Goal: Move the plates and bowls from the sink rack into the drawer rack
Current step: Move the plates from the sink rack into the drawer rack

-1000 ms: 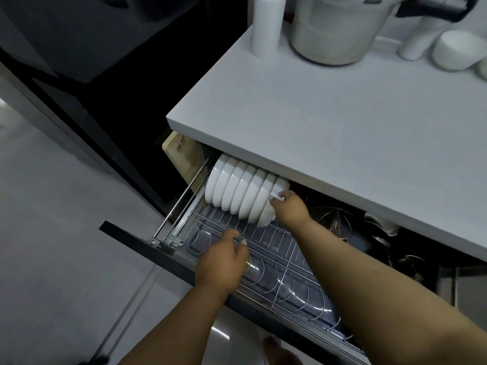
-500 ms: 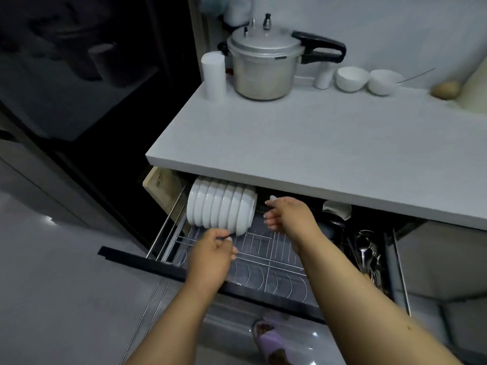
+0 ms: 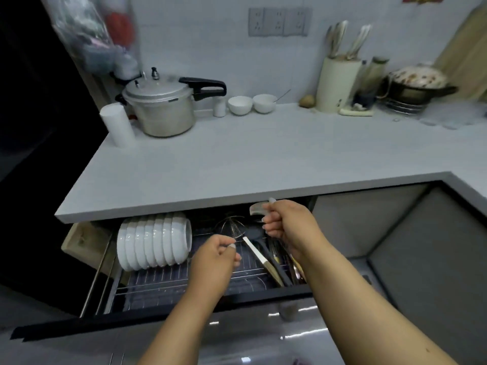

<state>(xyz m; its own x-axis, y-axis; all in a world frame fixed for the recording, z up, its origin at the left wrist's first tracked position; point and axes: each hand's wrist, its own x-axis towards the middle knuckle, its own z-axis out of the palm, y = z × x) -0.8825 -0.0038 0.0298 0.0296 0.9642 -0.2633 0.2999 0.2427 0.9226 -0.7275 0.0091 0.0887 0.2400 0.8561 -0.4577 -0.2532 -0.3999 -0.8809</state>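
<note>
The drawer rack (image 3: 163, 283) stands pulled out from under the white bench (image 3: 237, 164), and everything else is placed from it. At its left end a row of white bowls (image 3: 154, 242) stands on edge, packed side by side, touching one another, their rims turned to the right. To the right of the bowls the wire grid lies bare. Further right, in the drawer's side compartment, a wire skimmer (image 3: 233, 229), a white-handled utensil (image 3: 259, 256) and dark utensils lie together, handles toward the drawer front.

The left hand (image 3: 213, 262) hangs above the middle of the rack, just right of the bowls, fingers loosely curled with nothing in them. The right hand (image 3: 287, 227) is raised over the utensil compartment, close under the bench edge, fingers loosely curled too; a pale curved thing shows just beside its fingertips, but whether the hand touches it cannot be told, and blur hides what it is.

On the bench above the rack's left end sit a pressure cooker (image 3: 163, 106) and a white cylinder (image 3: 117, 126); two small white bowls (image 3: 251, 104) stand behind, near the wall.
</note>
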